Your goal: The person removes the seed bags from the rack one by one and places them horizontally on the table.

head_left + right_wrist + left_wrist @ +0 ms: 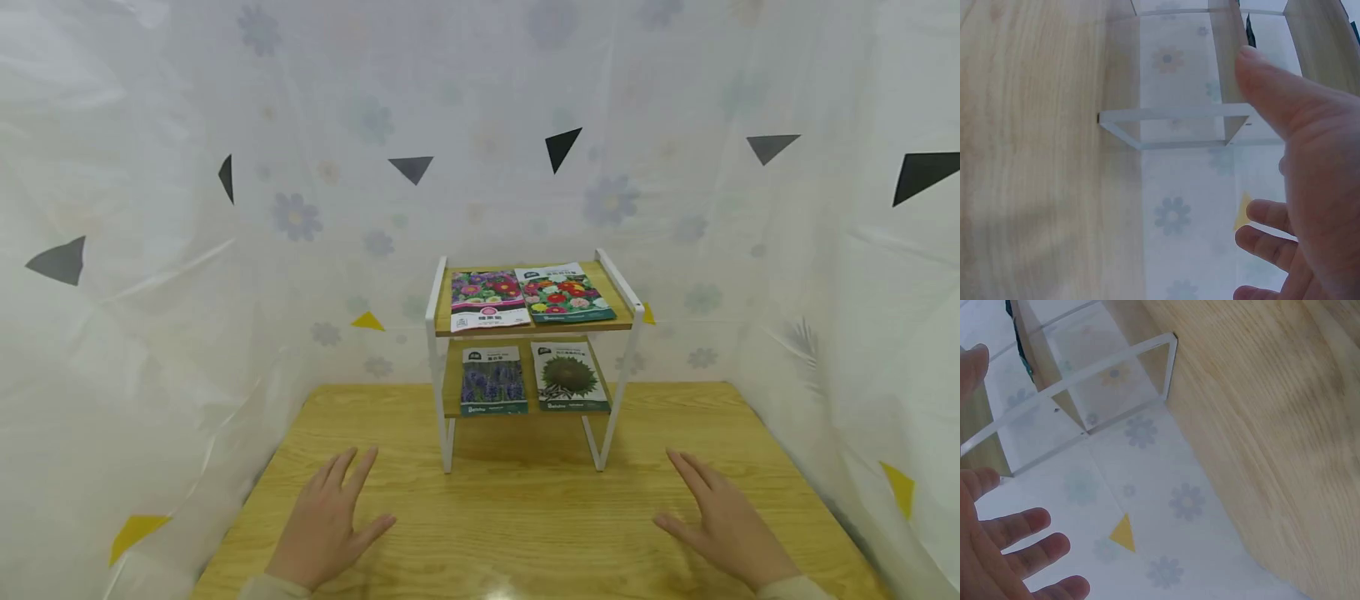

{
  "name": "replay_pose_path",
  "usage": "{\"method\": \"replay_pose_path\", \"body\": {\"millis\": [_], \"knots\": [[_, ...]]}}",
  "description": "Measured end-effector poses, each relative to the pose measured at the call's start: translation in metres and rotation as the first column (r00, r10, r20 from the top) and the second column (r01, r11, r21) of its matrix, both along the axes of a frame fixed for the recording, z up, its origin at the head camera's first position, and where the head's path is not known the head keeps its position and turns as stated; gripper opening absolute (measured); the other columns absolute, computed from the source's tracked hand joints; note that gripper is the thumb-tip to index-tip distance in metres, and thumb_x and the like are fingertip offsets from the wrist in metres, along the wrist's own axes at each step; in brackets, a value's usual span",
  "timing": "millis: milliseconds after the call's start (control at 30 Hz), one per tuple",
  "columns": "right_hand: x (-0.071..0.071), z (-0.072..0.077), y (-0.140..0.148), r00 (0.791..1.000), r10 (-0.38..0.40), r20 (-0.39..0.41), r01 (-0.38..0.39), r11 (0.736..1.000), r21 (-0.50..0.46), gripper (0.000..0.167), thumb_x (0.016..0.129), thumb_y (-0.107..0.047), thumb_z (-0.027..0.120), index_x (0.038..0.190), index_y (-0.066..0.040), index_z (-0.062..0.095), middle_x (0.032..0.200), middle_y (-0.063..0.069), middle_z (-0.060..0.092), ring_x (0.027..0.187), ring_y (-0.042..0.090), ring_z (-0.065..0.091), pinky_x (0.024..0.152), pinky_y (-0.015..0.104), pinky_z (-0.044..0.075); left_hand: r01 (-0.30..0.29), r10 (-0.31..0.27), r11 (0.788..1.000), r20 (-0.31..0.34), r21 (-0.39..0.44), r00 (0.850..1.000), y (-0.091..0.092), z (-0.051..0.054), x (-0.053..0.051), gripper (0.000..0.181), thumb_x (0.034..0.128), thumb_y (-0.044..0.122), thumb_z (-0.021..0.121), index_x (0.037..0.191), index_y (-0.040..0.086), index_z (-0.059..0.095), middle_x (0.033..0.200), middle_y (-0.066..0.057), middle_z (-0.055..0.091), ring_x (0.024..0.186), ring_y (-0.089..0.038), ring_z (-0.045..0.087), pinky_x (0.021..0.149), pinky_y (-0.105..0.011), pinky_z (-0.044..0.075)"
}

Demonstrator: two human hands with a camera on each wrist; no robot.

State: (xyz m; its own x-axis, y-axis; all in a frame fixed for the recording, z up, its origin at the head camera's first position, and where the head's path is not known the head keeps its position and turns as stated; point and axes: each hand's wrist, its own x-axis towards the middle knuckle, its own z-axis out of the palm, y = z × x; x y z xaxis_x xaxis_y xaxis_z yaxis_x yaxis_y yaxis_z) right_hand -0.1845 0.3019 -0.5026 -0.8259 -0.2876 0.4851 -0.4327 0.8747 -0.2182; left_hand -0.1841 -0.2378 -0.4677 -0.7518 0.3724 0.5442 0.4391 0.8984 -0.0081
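Note:
My left hand (324, 527) hovers over the left front of the wooden table, fingers extended and thumb spread, holding nothing. On the other side, my right hand (726, 527) is likewise spread and holds nothing. Between and beyond them stands a two-tier rack (534, 330) with a white frame and wooden shelves. Its upper shelf carries a pink-and-purple flower seed packet (489, 298) and a packet with red and mixed flowers (564, 293). Below lie a lavender-coloured flower packet (493, 380) and a sunflower packet (570, 377). Neither hand touches the rack.
The wooden table (525, 533) spans the space in front of the rack. Translucent flower-print sheeting (480, 200) hangs behind and along both sides, bearing black, grey and yellow triangles. One white rack leg (1169, 369) shows in the left wrist view.

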Motion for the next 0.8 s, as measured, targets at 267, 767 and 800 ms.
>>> {"method": "replay_pose_path", "body": {"millis": [267, 767, 800], "knots": [[-0.005, 0.022, -0.009, 0.999, 0.036, -0.010, -0.035, 0.999, 0.019, 0.097, 0.078, -0.043, 0.079, 0.152, -0.010, 0.026, 0.133, 0.023, 0.050, 0.109, 0.042, 0.056, 0.080, 0.058, 0.049, 0.059, -0.059, 0.998, -0.020, -0.007, 0.998, 0.009, 0.027, -0.001, 0.092, 0.0807, 0.065, 0.064, 0.151, 0.013, 0.033, 0.122, -0.017, 0.057, 0.103, -0.034, 0.060, 0.079, -0.051, 0.051], [-0.001, 0.079, -0.038, 0.982, 0.111, -0.154, -0.097, 0.990, 0.098, 0.087, 0.078, -0.043, 0.078, 0.143, 0.002, 0.041, 0.125, 0.021, 0.057, 0.105, 0.035, 0.060, 0.080, 0.050, 0.051, 0.126, -0.130, 0.991, -0.080, -0.044, 0.988, 0.044, 0.090, -0.005, 0.090, 0.0828, 0.061, 0.064, 0.147, 0.005, 0.037, 0.113, -0.014, 0.063, 0.092, -0.027, 0.064, 0.074, -0.043, 0.053], [-0.002, 0.084, -0.040, 0.978, 0.121, -0.168, -0.104, 0.988, 0.111, 0.086, 0.078, -0.043, 0.078, 0.142, 0.002, 0.043, 0.125, 0.020, 0.057, 0.105, 0.035, 0.060, 0.080, 0.049, 0.051, 0.131, -0.134, 0.991, -0.079, -0.041, 0.988, 0.047, 0.095, -0.005, 0.089, 0.0831, 0.060, 0.065, 0.147, 0.004, 0.037, 0.112, -0.015, 0.063, 0.091, -0.027, 0.064, 0.074, -0.042, 0.054]]}}
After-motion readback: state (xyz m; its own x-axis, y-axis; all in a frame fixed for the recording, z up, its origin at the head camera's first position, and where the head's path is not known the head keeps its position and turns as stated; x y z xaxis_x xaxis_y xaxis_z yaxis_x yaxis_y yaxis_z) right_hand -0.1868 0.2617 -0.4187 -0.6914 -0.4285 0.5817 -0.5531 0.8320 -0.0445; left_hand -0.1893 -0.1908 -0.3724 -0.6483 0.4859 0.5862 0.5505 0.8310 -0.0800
